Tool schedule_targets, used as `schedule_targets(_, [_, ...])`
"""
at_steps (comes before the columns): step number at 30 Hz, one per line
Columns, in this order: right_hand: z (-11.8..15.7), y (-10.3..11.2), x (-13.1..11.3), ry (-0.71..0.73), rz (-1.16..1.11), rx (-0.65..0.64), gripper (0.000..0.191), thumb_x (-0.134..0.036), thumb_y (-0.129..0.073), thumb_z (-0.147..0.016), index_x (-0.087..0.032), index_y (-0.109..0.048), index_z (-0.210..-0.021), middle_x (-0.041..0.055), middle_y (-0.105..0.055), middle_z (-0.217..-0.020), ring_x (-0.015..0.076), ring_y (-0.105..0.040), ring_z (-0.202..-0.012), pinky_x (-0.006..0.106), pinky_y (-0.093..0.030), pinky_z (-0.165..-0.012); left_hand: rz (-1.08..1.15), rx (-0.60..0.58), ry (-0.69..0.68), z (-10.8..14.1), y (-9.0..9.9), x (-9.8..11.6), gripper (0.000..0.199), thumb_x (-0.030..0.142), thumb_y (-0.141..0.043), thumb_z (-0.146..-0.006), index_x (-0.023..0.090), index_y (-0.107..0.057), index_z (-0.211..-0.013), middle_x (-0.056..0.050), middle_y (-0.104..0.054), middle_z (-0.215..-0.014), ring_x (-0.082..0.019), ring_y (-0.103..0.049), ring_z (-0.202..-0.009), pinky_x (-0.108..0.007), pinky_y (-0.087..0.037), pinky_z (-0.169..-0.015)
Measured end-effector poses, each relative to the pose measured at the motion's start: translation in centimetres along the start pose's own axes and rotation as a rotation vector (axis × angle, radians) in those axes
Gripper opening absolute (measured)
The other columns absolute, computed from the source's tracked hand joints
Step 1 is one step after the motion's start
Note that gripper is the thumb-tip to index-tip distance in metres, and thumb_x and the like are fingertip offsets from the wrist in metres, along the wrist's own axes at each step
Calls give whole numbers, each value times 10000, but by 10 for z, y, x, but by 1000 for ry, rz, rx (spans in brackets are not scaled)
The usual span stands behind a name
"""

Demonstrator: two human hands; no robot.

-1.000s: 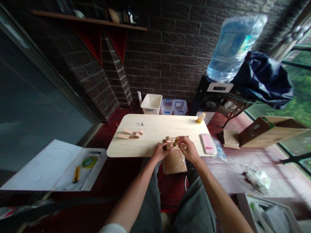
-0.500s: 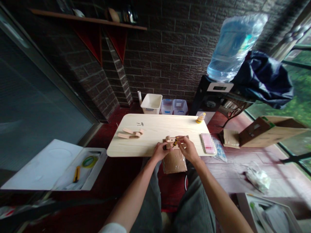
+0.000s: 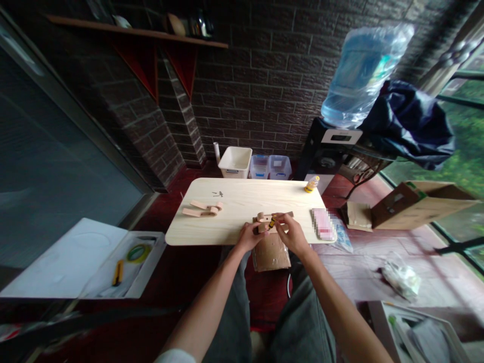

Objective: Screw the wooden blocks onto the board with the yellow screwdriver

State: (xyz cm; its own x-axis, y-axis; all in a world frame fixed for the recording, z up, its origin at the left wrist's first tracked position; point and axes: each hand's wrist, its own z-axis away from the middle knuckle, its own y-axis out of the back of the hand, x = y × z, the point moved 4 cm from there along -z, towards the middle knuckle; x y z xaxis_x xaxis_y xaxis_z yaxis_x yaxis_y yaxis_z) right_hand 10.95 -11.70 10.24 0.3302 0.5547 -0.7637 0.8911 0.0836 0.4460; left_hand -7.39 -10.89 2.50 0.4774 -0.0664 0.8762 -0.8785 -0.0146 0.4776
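Observation:
My right hand (image 3: 291, 232) pinches the upper end of a short yellow-and-black screwdriver (image 3: 272, 222). The tool stands tilted over a light wooden piece (image 3: 262, 229), which my left hand (image 3: 248, 237) grips from the left side. Where the screwdriver's tip touches is too small to make out. Just behind lies another wooden piece with a rounded end (image 3: 260, 217). Beneath the work, a sheet of cardboard (image 3: 271, 256) hangs over the table's front edge. Two more curved-end wooden pieces (image 3: 202, 208) rest to the left, with several small dark screws (image 3: 218, 194) beyond them.
The pale tabletop (image 3: 242, 194) carries a clear bottle with yellow ends (image 3: 312, 184) and a pink packet (image 3: 322, 223) at right. Plastic bins (image 3: 235, 160) stand behind it. An open white case (image 3: 151, 262) sits at left, a water dispenser (image 3: 321, 146) at back right.
Almost nothing differs. The view has shifted very slightly, and both hands keep their hold on the screwdriver and the wooden piece.

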Motion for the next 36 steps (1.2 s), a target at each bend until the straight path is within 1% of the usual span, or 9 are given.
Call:
schedule_targets(4, [-1, -1, 6, -31, -22, 23, 130, -285, -565, -984, -233, -627, -1086, 98, -719, -1127, 219, -715, -966, 346, -611, -765, -6, -9, -4, -1, -1, -1, 286, 320, -818, -733, 181, -803, -982, -47, -763, -838, -209, -660, -842, -290, -492, -795])
schedule_targets(6, [-1, -1, 8, -26, -31, 43, 132, -295, -578, -979, -234, -635, -1082, 95, -717, -1111, 220, -715, -959, 338, -612, -746, -5, -10, -3, -1, -1, -1, 288, 322, -821, -734, 178, -803, -983, -44, -760, -826, -204, -656, -832, -290, -490, -791])
schedule_targets(10, [1, 0, 9, -4, -39, 60, 140, -280, -584, -972, -234, -636, -1093, 103, -713, -1127, 224, -715, -978, 354, -615, -783, 12, -9, -4, 0, 0, 1, 289, 327, -823, -732, 179, -802, -979, -39, -751, -794, -202, -654, -816, -292, -491, -784])
schedule_targets(15, [2, 1, 5, -4, -34, 19, 121, -241, -568, -968, -234, -615, -1080, 111, -705, -1216, 226, -717, -1012, 365, -610, -818, 16, -7, -9, 0, 0, 1, 282, 317, -813, -735, 180, -803, -981, -46, -759, -822, -210, -661, -828, -296, -496, -779])
schedule_targets(18, [0, 1, 3, 5, -34, 15, 104, -237, -560, -974, -235, -612, -1064, 101, -722, -1167, 228, -713, -1033, 380, -602, -862, 13, -8, -7, 0, -1, -2, 286, 318, -808, -741, 172, -803, -987, -49, -759, -817, -210, -660, -821, -293, -498, -772])
schedule_targets(24, [-1, -1, 7, 4, -37, 38, 119, -284, -559, -990, -237, -627, -1076, 98, -720, -1109, 230, -712, -1006, 377, -609, -835, 14, -4, -11, -2, -3, -8, 300, 327, -812, -735, 184, -804, -998, -51, -768, -839, -220, -669, -844, -299, -508, -783])
schedule_targets(27, [1, -1, 9, 1, -42, 64, 133, -293, -566, -988, -237, -628, -1092, 105, -713, -1126, 236, -708, -1022, 383, -611, -839, 23, -6, -14, -3, -3, -9, 321, 344, -819, -727, 189, -802, -1007, -54, -773, -865, -228, -673, -866, -306, -513, -791])
schedule_targets(30, [3, -1, 10, 7, -45, 79, 131, -285, -568, -982, -234, -626, -1089, 117, -710, -1149, 242, -703, -1053, 390, -611, -853, 22, -7, -12, -3, -3, -9, 329, 348, -817, -728, 181, -800, -1010, -53, -767, -838, -224, -672, -848, -302, -511, -781])
schedule_targets(36, [3, -1, 8, 13, -42, 30, 120, -259, -566, -971, -232, -609, -1080, 126, -710, -1214, 247, -712, -1076, 394, -610, -865, 17, -2, -31, -1, -4, -5, 285, 322, -813, -730, 176, -803, -974, -48, -757, -800, -206, -663, -807, -288, -501, -768])
